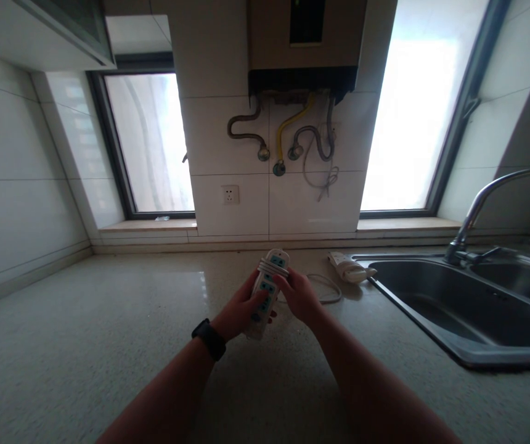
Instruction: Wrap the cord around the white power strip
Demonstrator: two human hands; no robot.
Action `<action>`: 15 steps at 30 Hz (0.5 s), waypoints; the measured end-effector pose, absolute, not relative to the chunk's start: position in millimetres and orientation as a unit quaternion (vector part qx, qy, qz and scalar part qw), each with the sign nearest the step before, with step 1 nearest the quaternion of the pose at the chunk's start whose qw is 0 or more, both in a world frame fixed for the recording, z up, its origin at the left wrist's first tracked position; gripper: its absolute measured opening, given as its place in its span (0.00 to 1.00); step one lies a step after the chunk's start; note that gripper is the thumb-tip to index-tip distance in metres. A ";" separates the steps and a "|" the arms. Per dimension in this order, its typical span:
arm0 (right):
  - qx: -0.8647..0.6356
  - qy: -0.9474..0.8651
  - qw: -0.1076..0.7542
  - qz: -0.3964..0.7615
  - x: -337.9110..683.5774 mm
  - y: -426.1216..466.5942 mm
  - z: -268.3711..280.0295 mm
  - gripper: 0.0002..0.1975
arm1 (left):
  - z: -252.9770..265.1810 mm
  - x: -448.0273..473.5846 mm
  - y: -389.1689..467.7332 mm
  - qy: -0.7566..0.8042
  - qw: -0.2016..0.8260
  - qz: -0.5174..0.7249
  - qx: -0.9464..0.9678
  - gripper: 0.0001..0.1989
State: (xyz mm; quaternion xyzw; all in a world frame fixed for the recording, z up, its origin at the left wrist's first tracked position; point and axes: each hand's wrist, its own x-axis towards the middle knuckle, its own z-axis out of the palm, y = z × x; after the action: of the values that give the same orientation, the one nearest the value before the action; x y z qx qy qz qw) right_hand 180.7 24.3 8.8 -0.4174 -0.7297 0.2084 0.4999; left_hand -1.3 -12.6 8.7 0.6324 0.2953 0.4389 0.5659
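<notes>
Bare forearms (163,385) lead to the left hand (241,309), curled round a power strip (269,286), and the right hand (301,295), gripping its side at the wound cord (273,267).

You've got a wide open run of counter (130,320) left of your grip on the power strip (269,287); a hand passes there. Right is tighter: cable loop (338,296) lies near your right hand (301,295), then the white packet (349,269), then the sink (514,356) with its faucet (472,209) standing tall. Beyond your grip, a short stretch of counter, then tiled wall (293,213) stops you.
</notes>
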 end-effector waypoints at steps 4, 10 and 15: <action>-0.482 -0.713 0.491 0.133 176.0 17.0 12.2 0.21 | 6.9 -1.2 -8.5 0.343 0.382 0.466 0.721 0.31; -0.524 -0.684 0.497 0.108 166.3 6.7 19.3 0.22 | 0.3 2.6 -10.1 0.412 0.181 0.446 0.774 0.55; -0.419 -0.722 0.504 0.222 172.8 11.2 25.1 0.18 | 7.6 4.7 -17.8 0.409 0.204 0.450 0.767 0.45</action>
State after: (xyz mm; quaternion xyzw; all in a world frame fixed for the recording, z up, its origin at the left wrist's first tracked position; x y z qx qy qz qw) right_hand 172.8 11.2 25.1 -0.4188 -0.7215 0.2224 0.5045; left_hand 4.7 -17.8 7.6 0.7671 0.4094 0.4498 0.2039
